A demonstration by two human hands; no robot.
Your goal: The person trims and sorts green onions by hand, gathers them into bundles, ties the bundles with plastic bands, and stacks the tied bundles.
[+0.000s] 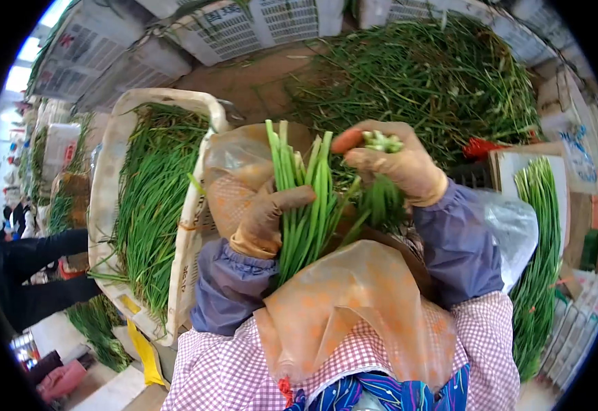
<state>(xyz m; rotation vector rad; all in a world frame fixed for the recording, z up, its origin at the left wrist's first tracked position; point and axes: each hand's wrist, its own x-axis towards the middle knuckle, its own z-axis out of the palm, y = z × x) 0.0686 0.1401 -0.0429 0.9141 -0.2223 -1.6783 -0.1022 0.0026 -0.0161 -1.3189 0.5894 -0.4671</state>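
Green stalks [304, 219] are pointing to 12 o'clock near centre; L hand [261, 219] is gripping them, thumb across. R hand [412, 161], approx. 2 o'clock, is pinching small bunch [383, 142]. Plastic crate [184, 253], 9 o'clock, is holding more greens [158, 205].

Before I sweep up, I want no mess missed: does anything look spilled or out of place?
Yes: a tangled heap of greens lies strewn over the floor beyond the right hand. Unlike the lined-up bundle in the left hand, its stalks point every way. I can't tell whether it was spilled or discarded.
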